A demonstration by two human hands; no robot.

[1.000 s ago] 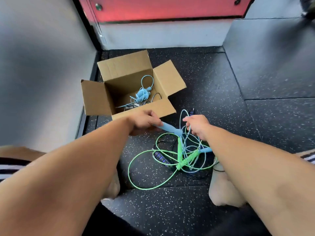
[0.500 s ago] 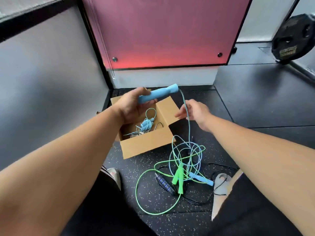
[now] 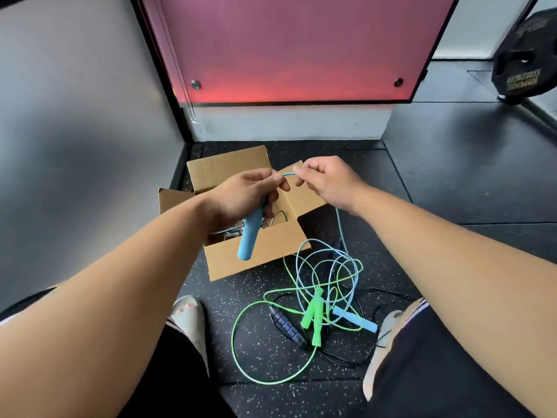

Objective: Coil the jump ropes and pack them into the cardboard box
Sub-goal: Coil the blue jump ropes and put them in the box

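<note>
The left hand (image 3: 241, 196) grips a smooth light-blue plastic handle (image 3: 249, 236) over the open corrugated cardboard box (image 3: 256, 254). The right hand (image 3: 327, 181) pinches its thin blue cord (image 3: 289, 174), which trails down to tangled green and black ropes (image 3: 301, 315) on speckled rubber flooring (image 3: 452, 206).

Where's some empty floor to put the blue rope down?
Bare floor lies right of the cardboard box, behind the rope tangle. Another patch sits nearer you than the green loop. Between the feet it is crowded.

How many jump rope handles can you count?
5: a blue handle in the left hand; on the floor, another blue handle, two green handles, a black handle. The box may hide more.
</note>
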